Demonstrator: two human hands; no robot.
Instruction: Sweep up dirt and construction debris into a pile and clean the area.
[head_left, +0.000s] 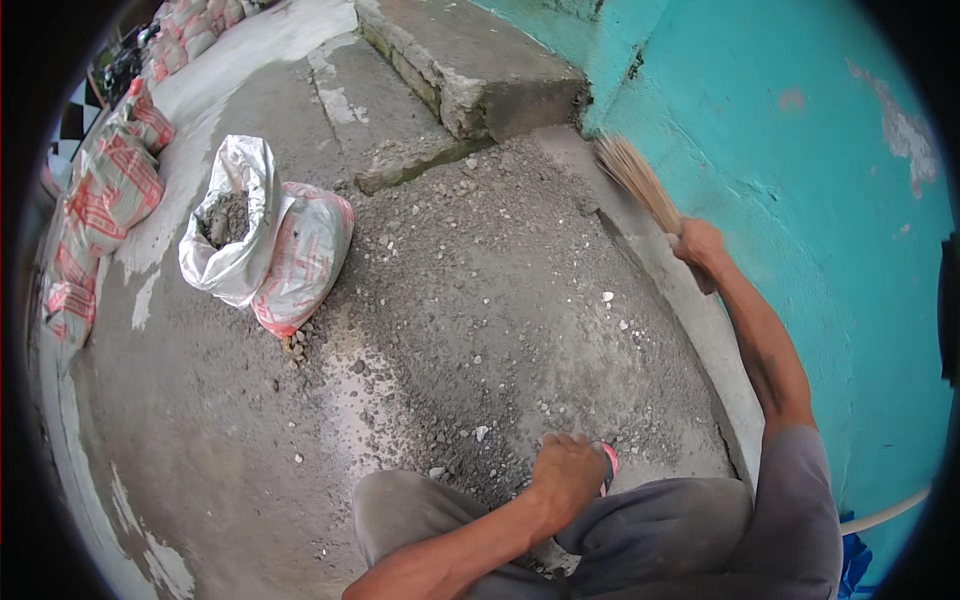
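My right hand (699, 244) grips a stick broom (637, 180) by its bound end. The bristle tips point up and left, at the foot of the turquoise wall (810, 225), over the narrow concrete ledge. Bent over my knees, my left hand (568, 465) has its fingers curled; whether it holds anything is hidden. Grey gravel and dust (480, 300) cover the ground before me. To the left, an open white sack (238, 262) filled with grey rubble stands against a second white and red sack (307, 247).
A broken concrete step (510, 75) rises at the top, by the wall. More filled sacks (120, 176) line the far left, with others (195, 30) beyond. At lower right a pale hose (885, 514) runs near blue plastic (853, 555).
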